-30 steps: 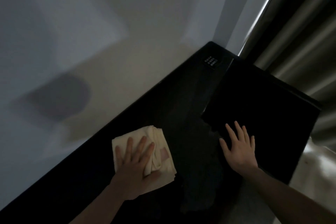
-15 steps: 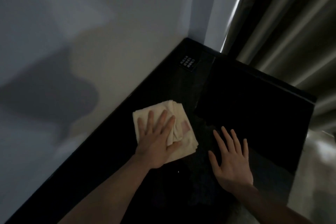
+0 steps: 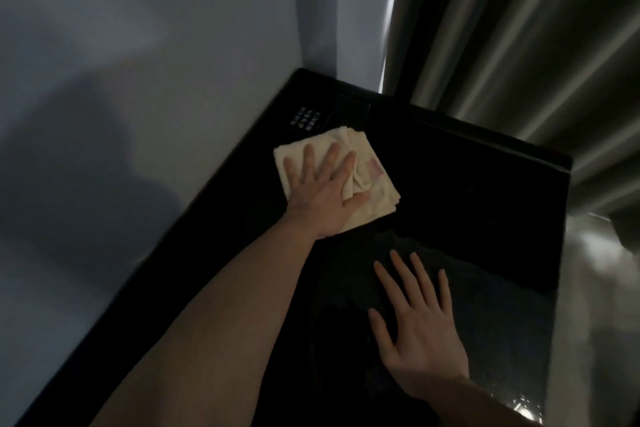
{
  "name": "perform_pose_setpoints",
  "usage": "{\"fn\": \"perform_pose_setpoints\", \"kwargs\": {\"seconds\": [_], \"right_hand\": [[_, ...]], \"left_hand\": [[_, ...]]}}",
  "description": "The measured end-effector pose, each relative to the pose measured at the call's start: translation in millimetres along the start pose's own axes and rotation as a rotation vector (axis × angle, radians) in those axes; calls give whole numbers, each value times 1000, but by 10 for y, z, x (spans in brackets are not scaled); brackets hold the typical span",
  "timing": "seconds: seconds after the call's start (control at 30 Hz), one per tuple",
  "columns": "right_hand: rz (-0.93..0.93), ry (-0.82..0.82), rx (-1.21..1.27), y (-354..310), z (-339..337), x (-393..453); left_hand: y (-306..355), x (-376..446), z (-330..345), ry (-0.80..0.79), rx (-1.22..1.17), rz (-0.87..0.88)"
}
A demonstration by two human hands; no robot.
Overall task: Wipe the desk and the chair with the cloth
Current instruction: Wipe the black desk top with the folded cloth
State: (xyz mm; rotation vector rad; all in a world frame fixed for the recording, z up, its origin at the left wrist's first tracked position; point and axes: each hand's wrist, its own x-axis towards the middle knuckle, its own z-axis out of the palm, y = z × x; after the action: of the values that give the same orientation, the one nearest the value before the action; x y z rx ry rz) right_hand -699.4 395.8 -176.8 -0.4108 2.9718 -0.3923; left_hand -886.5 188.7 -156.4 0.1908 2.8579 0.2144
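The cloth (image 3: 363, 180), folded, lies near the desk's (image 3: 467, 191) far corner under the flat, spread left hand (image 3: 323, 194), right hand (image 3: 420, 329) open and empty on the surface, and it could bunch against the button panel (image 3: 306, 118).

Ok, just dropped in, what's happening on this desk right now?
A person is wiping the black desk. The left hand presses flat on a folded cream cloth, close to the far corner, just short of a small panel of pale markings by the wall. The right hand rests flat, fingers spread, on the nearer desk surface. No chair can be made out.
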Motion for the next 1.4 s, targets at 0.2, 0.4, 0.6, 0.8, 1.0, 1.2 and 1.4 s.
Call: {"fn": "perform_pose_setpoints", "kwargs": {"seconds": [0.2,0.4,0.6,0.8,1.0,1.2,1.4], "right_hand": [[-4,24,27,8,22,5],[10,-21,39,-3,-22,8],[17,-50,64,-8,-88,20],[15,-45,87,-13,-97,10],[12,-45,69,-12,-103,-3],[10,-35,56,-4,-68,-6],[13,-32,54,1,-44,0]], "left_hand": [[159,548,-84,34,9,29],[301,845,-146,69,-19,-23],[417,1062,-163,124,-46,-135],[386,1075,-211,120,-74,-184],[-29,875,-235,98,-54,-304],[-431,937,-300,95,-92,-403],[-534,1108,-329,149,-6,-382]]}}
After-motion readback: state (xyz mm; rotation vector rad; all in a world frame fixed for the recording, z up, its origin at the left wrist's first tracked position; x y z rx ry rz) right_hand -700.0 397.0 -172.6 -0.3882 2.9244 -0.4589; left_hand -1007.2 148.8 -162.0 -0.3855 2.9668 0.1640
